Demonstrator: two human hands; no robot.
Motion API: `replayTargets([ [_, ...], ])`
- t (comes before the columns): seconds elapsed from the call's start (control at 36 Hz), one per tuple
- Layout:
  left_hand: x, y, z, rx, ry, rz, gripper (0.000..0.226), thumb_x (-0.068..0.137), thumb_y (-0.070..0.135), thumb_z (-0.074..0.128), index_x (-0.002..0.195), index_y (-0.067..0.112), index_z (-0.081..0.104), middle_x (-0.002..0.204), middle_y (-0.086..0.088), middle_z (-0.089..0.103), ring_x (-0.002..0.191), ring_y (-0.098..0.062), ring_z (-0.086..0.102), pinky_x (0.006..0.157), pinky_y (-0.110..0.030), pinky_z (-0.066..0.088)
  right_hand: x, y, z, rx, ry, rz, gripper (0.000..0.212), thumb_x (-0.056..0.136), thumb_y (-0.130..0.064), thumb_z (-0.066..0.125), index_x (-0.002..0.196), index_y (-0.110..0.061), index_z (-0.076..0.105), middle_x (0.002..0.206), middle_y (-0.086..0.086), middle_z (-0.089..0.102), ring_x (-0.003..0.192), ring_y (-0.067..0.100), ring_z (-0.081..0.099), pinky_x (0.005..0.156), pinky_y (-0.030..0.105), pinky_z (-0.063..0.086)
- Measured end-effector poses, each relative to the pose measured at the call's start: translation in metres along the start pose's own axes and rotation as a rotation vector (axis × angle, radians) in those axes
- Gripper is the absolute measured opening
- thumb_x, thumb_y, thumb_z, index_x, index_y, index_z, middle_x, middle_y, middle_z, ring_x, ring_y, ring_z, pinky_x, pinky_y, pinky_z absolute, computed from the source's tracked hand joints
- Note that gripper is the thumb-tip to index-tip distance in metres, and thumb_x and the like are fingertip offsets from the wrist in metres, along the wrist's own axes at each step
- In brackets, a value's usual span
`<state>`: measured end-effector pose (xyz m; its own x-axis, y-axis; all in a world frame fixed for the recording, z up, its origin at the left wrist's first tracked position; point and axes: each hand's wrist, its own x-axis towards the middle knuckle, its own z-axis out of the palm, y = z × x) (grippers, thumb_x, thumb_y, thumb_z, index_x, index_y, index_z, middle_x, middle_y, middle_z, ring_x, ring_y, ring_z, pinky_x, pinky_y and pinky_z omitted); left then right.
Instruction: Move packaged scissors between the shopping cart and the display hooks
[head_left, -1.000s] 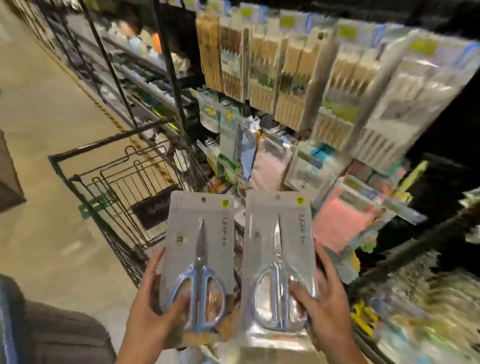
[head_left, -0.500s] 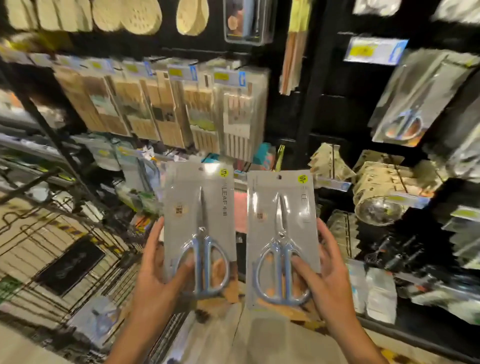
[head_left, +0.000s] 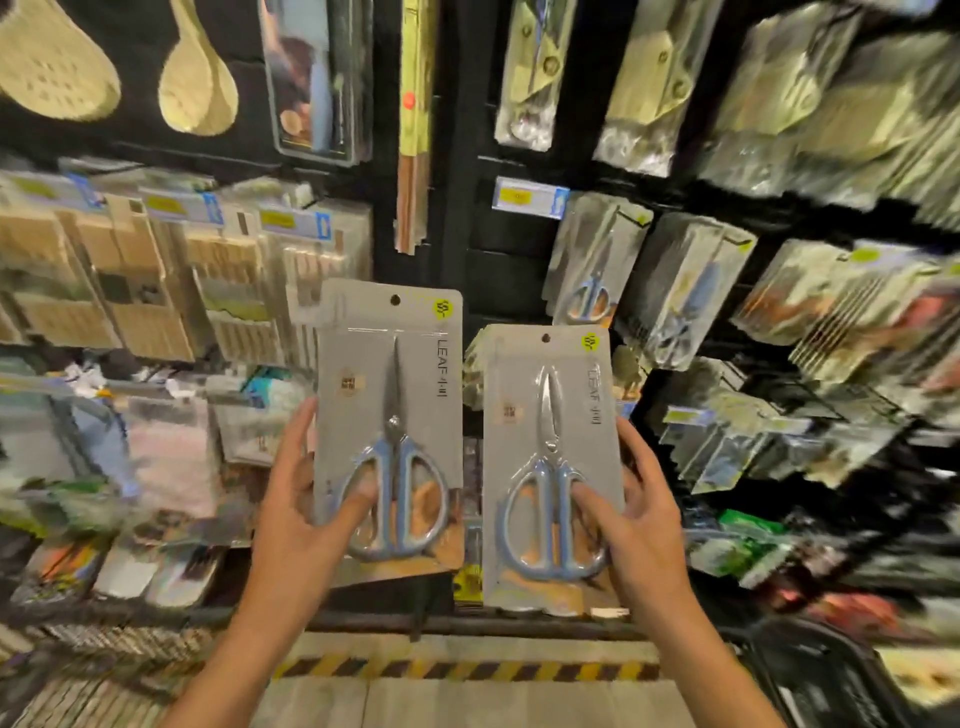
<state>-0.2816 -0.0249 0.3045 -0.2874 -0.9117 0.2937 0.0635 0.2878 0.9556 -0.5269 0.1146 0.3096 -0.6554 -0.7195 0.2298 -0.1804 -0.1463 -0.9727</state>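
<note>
Two hands hold up two flat grey packs of scissors side by side in the centre of the frame, in front of a dark store display wall. The left hand (head_left: 298, 512) has its grip clamped on the left scissors pack (head_left: 389, 395), thumb across the blue handles at the front and fingers along the pack's left edge. The right hand (head_left: 641, 522) grips the right scissors pack (head_left: 550, 431) the same way, thumb on the handles; this pack sits slightly lower. Both packs are upright, blades pointing up, each with a hang hole at the top. Just apart, to the upper right, matching hanging scissors packs (head_left: 592, 270) are on the display, blurred. Wooden utensils (head_left: 197, 78) hang at the upper left.
</note>
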Motion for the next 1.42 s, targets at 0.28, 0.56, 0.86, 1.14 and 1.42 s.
replayTargets([
  [0.28, 0.043, 0.012, 0.058, -0.013, -0.096, 0.103, 0.085, 0.087, 0.010, 0.072, 0.151, 0.048, 0.031, 0.136, 0.038, 0.053, 0.124, 0.007, 0.056, 0.095, -0.016, 0.052, 0.046, -0.005, -0.048, -0.024, 0.108, -0.085, 0.076, 0.090, -0.002, 0.069, 0.152, -0.030, 0.036, 0.117, -0.014, 0.073, 0.107, 0.013, 0.072, 0.083, 0.031, 0.061],
  [0.56, 0.085, 0.036, 0.152, 0.024, -0.071, 0.160, 0.084, 0.089, 0.004, 0.069, 0.154, 0.040, 0.029, 0.118, 0.054, 0.052, 0.111, 0.022, 0.055, 0.085, -0.006, 0.049, 0.136, 0.009, -0.106, 0.034, 0.079, -0.139, 0.074, 0.090, 0.000, 0.068, 0.150, -0.032, 0.039, 0.118, -0.022, 0.071, 0.100, 0.006, 0.072, 0.075, 0.022, 0.059],
  [0.86, 0.125, 0.043, 0.239, 0.057, 0.034, 0.174, 0.083, 0.085, 0.013, 0.070, 0.151, 0.045, 0.031, 0.117, 0.053, 0.054, 0.109, 0.023, 0.056, 0.086, -0.012, 0.049, 0.242, 0.027, -0.155, 0.089, -0.011, -0.191, 0.076, 0.089, -0.003, 0.071, 0.152, -0.030, 0.038, 0.135, -0.013, 0.064, 0.117, 0.008, 0.066, 0.093, 0.029, 0.058],
  [1.14, 0.147, 0.030, 0.266, 0.107, 0.071, 0.160, 0.084, 0.083, 0.022, 0.072, 0.148, 0.054, 0.031, 0.122, 0.045, 0.057, 0.113, 0.013, 0.060, 0.091, -0.023, 0.046, 0.297, 0.043, -0.163, 0.090, -0.052, -0.190, 0.076, 0.089, -0.001, 0.070, 0.152, -0.025, 0.037, 0.113, -0.034, 0.068, 0.108, -0.002, 0.067, 0.081, 0.013, 0.055],
  [1.42, 0.177, 0.025, 0.277, 0.126, 0.043, 0.221, 0.083, 0.085, 0.014, 0.070, 0.153, 0.042, 0.031, 0.124, 0.044, 0.056, 0.116, 0.012, 0.058, 0.083, -0.005, 0.050, 0.318, 0.049, -0.163, 0.060, -0.064, -0.207, 0.074, 0.089, 0.000, 0.069, 0.152, -0.023, 0.037, 0.116, -0.038, 0.065, 0.110, -0.006, 0.065, 0.084, 0.013, 0.054],
])
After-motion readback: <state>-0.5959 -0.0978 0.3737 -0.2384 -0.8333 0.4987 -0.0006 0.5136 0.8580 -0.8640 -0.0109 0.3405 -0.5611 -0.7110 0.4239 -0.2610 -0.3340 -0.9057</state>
